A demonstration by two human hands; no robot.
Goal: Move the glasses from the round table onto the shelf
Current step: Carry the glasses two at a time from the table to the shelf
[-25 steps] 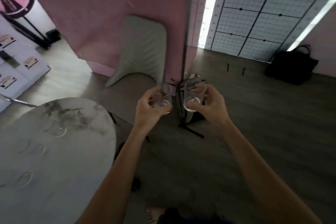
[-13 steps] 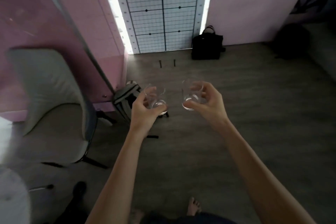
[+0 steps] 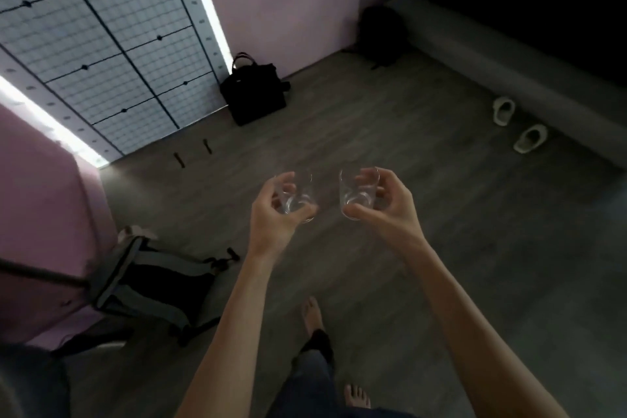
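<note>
As hands grip | left glass (image 3: 296, 195) | right glass (image 3: 358, 192) (no legible labels)

Two clear glasses (image 3: 298, 195) (image 3: 358, 192), upright, held

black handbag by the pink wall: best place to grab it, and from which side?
Take the black handbag by its looped top handle, coming from above. The bag stands upright on the floor and the loop sticks up clear of the body, so fingers can hook under it. Its back is against the wall, so approach from the room side. Both hands are full now, so a glass must go down first.
</note>
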